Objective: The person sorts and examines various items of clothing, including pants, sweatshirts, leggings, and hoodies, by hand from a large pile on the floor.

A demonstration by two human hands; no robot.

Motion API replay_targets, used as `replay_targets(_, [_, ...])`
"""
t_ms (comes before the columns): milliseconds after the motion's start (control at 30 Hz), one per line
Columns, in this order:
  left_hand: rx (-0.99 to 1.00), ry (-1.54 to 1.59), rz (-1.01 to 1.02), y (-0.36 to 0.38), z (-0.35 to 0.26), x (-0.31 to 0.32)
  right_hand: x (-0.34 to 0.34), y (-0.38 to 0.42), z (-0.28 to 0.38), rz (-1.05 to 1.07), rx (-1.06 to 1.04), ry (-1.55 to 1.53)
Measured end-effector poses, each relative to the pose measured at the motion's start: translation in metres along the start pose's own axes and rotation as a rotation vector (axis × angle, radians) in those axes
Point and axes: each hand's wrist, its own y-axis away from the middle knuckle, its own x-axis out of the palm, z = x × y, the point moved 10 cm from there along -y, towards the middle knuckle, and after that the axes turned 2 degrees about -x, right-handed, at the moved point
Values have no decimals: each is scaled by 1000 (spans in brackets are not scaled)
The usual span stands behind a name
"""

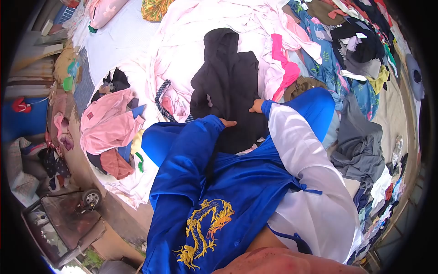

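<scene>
Left hand (227, 122): only the fingertips show past the blue sleeve cuff; they rest on the black garment (230, 86). Whether the fingers are spread or curled cannot be told, as the sleeve covers the rest.
Right hand (256, 107): a thumb and a bit of knuckle show at the blue cuff of the white sleeve; it touches the right part of the same black garment. Its grip cannot be told either.
Black garment: lies spread and crumpled on top of the pale pink sheet (191, 41), in the middle of the heap, directly in front of the person and between both hands.
Blue satin jacket (219, 192): worn by the person, with a gold dragon embroidered low on the front and a white right sleeve tied with blue cords.
Bright pink cloth (285, 68): just right of the black garment, draped over the pale sheet.
Pink shirt (109, 121): lies to the left, well apart from the hands, on a smaller pile of clothes.
Grey garments (360, 146): bunched to the right of the white sleeve.
Blue floral fabric (326, 59): upper right, among mixed clothes.
Small wheeled cart (64, 223): lower left, on the ground.
</scene>
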Motion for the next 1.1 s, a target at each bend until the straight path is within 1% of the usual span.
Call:
replay_targets(33, [-48,-50,-108,9,7,-8,-10,11,6,-85,-47,-111])
replay_targets(67, [-103,-76,-270,25,13,-23,-23,28,16,-165,-103,-217])
replay_targets(100, [-115,-50,-448,40,15,-39,-37,47,28,-245,-159,-324])
replay_targets(133, [-87,-8,-622,58,14,-55,-48,64,38,-317,-142,-265])
replay_targets(233, [302,198,-1150,102,-15,-97,-69,133,93,-448,-407,-311])
replay_targets(300, [634,550,-1168,105,-29,-121,-73,188,137,-410,-619,-361])
replay_targets(333, [788,884,-1048,91,-30,-131,-72,220,158,-351,-646,-359])
replay_targets(367, [785,1118,-879,49,-21,-146,-68,250,176,-287,-673,-358])
replay_targets(400, [790,1351,-526,55,-36,-139,-60,275,189,-222,-749,-354])
replay_targets(433, [776,1554,-153,76,-58,-125,-51,296,199,-152,-824,-348])
replay_targets(500, [825,1482,570,96,-116,-86,-34,315,205,-2,-869,-228])
replay_targets(533, [758,1341,539,108,-124,-66,-35,319,206,8,-894,-253])
replay_targets(567, [687,1216,488,124,-128,-39,-29,309,190,81,-759,-304])
replay_targets(600, [666,1052,473,128,-134,-15,-35,310,187,94,-722,-527])
replay_targets(633, [652,886,462,131,-140,9,-39,307,174,125,-641,-638])
replay_targets(667, [733,664,525,127,-146,34,-40,303,156,146,-576,-890])
replay_targets(700, [845,400,323,129,-155,33,-40,273,95,24,-519,-764])
replay_targets(733, [989,346,339,100,-170,40,-35,252,45,93,-466,-1067])
replay_targets(767, [1149,305,178,105,-179,22,-28,235,18,158,-376,-1367])
replay_targets(800, [1289,259,-13,113,-185,4,-36,234,19,86,-325,-1432])
replay_targets(833, [1267,319,-148,136,-187,-14,-46,236,19,0,-271,-1497])
replay_targets(867, [1229,470,-21,153,-187,-15,-39,222,-4,-141,-123,-1630])
replay_targets(900, [1192,616,110,170,-189,-13,-34,208,-24,-221,-27,-1667])
replay_targets(967, [1253,547,268,228,-194,7,-25,189,-48,-305,85,-1670])
replay_targets(1033, [1307,301,389,242,-204,50,-20,177,-55,-320,127,-1642])
replay_targets(1100, [1312,145,462,228,-206,84,-19,167,-55,-311,139,-1608])
